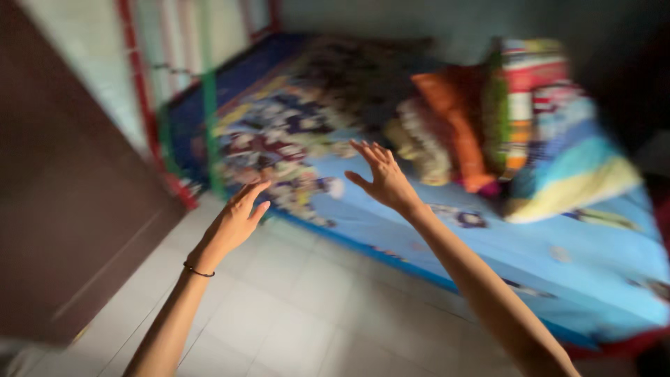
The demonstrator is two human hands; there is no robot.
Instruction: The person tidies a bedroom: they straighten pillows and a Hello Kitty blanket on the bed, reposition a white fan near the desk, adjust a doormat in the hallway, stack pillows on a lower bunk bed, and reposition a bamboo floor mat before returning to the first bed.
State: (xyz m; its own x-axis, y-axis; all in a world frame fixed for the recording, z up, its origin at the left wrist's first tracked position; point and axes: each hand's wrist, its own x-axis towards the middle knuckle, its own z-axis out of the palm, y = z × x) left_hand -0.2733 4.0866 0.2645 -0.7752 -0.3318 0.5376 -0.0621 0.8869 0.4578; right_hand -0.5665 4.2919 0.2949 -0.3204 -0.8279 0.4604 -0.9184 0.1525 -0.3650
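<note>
Head view: both arms stretch forward, the left hand [236, 222] and right hand [382, 178] spread wide and holding nothing. Nearest lies the blue cartoon-print bedsheet [433, 237] on a low mattress, with folded blankets and pillows [502, 119] stacked by the wall, leaving the sheet bare near the hands.

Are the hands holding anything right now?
No. The left hand and right hand are open, fingers spread, reaching toward the bed without touching it.

Pale tiled floor [293, 307], dark wooden wardrobe [63, 209]
</note>
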